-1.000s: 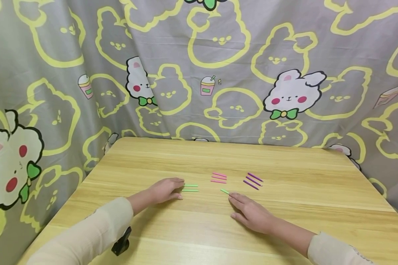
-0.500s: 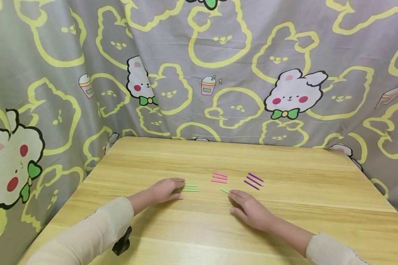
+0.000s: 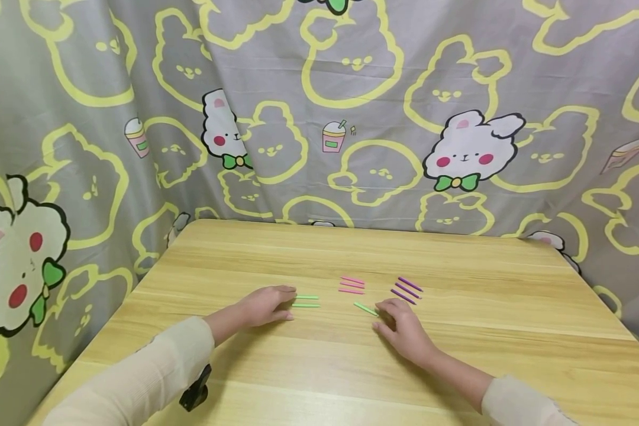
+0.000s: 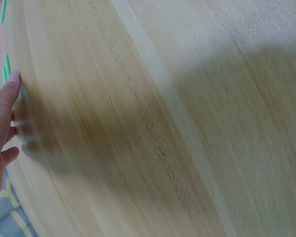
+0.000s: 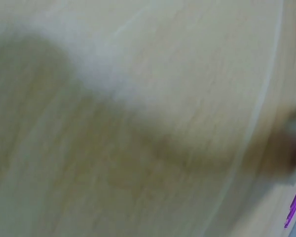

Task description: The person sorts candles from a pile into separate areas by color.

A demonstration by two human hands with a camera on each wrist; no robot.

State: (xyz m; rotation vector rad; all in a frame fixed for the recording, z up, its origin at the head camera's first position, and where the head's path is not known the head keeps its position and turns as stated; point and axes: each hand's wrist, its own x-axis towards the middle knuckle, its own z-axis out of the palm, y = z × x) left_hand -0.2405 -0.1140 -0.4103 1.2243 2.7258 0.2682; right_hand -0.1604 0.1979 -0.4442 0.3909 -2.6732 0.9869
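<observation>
Two thin green sticks (image 3: 306, 306) lie side by side on the wooden table, their left ends at the fingers of my left hand (image 3: 265, 306). That hand rests there with fingers relaxed and thumb apart; the left wrist view shows its thumb near the green sticks (image 4: 6, 66). A third green stick (image 3: 364, 308) lies slanted further right. My right hand (image 3: 407, 331) is beside its right end, thumb and fingers spread apart. Only a blurred sliver of this hand shows at the edge of the right wrist view.
Three pink sticks (image 3: 352, 284) lie in a row beyond the green ones. Three purple sticks (image 3: 406, 290) lie slanted to their right. A small black object (image 3: 195, 390) is under the left forearm. A patterned curtain (image 3: 277, 118) hangs behind the table (image 3: 351, 248).
My right hand has shifted slightly right and its fingers have come off the slanted green stick, showing more of it. The left hand and the other sticks stay in place.
</observation>
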